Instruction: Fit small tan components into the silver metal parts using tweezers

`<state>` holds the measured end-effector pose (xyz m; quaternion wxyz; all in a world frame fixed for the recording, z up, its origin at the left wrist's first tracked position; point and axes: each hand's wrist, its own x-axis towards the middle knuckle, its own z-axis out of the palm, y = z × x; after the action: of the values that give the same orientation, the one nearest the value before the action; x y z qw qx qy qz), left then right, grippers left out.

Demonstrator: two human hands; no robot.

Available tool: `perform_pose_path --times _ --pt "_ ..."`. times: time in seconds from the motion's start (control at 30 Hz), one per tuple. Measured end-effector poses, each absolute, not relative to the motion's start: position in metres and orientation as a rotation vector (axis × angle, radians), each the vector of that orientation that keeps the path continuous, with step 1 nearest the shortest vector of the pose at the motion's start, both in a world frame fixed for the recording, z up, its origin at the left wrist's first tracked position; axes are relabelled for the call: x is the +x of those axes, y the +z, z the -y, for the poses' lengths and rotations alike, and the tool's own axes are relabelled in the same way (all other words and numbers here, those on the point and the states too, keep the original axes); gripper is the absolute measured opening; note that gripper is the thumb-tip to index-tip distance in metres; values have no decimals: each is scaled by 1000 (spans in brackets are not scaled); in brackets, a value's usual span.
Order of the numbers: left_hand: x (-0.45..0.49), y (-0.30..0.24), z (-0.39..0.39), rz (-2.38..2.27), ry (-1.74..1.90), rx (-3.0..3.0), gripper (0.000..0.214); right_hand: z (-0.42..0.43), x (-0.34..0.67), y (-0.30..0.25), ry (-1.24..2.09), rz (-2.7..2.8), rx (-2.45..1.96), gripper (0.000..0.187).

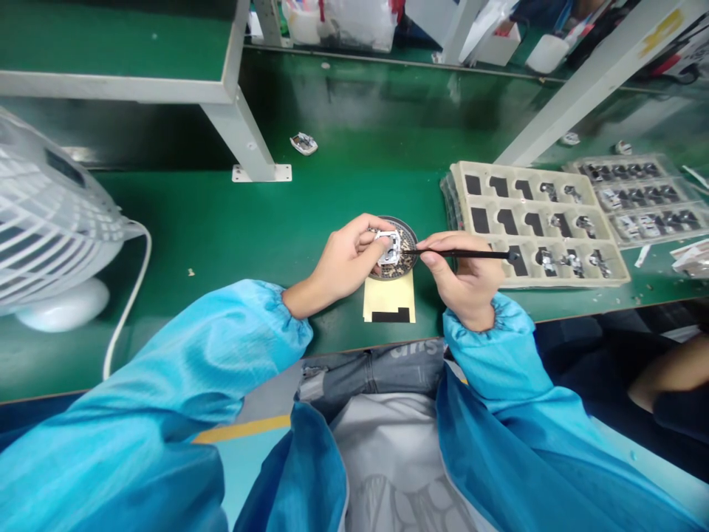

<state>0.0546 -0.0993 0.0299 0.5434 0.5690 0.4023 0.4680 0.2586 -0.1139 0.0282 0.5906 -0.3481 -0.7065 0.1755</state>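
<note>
My left hand [344, 260] pinches a small silvery metal part [388, 247] over a round dish [408, 235] filled with tiny pieces. My right hand [464, 277] grips black tweezers [459, 254], whose tip touches the part from the right. Both hands are closed on what they hold. Just below the dish lies a yellow card [388, 297] with a black strip along its near edge. Blue sleeves cover both forearms.
A beige compartment tray [535, 222] with black pads and metal parts sits right of my hands, with clear blister trays [642, 196] beyond it. A white fan [47, 222] stands at left, its cable trailing. A shelf leg [244, 137] and a slanted strut [587, 81] rise from the green bench.
</note>
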Motion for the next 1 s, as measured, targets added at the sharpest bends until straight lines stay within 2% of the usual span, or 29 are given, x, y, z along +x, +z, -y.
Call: perform_pose_path --times 0.37,0.6,0.67,0.73,0.83,0.87,1.0 --pt "50 20 95 -899 1139 1403 37 116 261 28 726 1512 -814 10" --pt "47 26 94 -978 1143 1415 32 140 292 50 977 1532 -874 28" --pt "47 24 93 -956 1157 1407 29 133 321 63 915 1508 -976 39" --pt "47 21 92 -935 1184 1403 35 114 359 75 698 1473 -1173 43" --pt "48 20 91 -970 1214 1409 47 65 420 85 157 1472 -1614 29" --pt "49 20 91 -989 1213 1416 47 47 438 87 77 1483 -1778 24" --pt "50 24 90 -1035 1151 1394 33 -9 480 87 151 1602 -2215 11"
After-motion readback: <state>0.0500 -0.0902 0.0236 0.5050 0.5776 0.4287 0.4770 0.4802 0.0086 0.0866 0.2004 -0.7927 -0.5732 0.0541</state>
